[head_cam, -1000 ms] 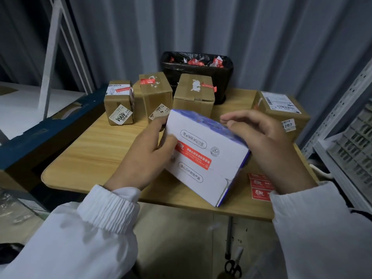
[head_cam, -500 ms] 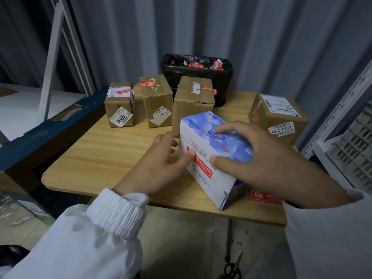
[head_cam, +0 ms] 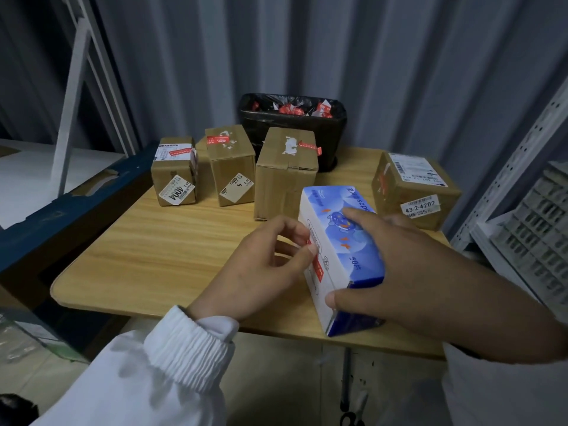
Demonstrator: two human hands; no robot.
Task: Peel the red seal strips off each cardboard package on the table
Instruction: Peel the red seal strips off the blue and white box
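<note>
Head camera looks down on a blue-and-white box [head_cam: 347,241] lying at the front right of the wooden surface [head_cam: 169,247]. The right hand [head_cam: 415,272] clamps it from above, fingers spread over the blue top and thumb pressed on the near white side. The left hand [head_cam: 264,272], fingers curled, pinches the far end of the red seal strip [head_cam: 318,267] on that white side. Four brown cardboard packages [head_cam: 285,179] stand behind, near a black-lined bin [head_cam: 292,127] holding red scraps [head_cam: 287,109].
</note>
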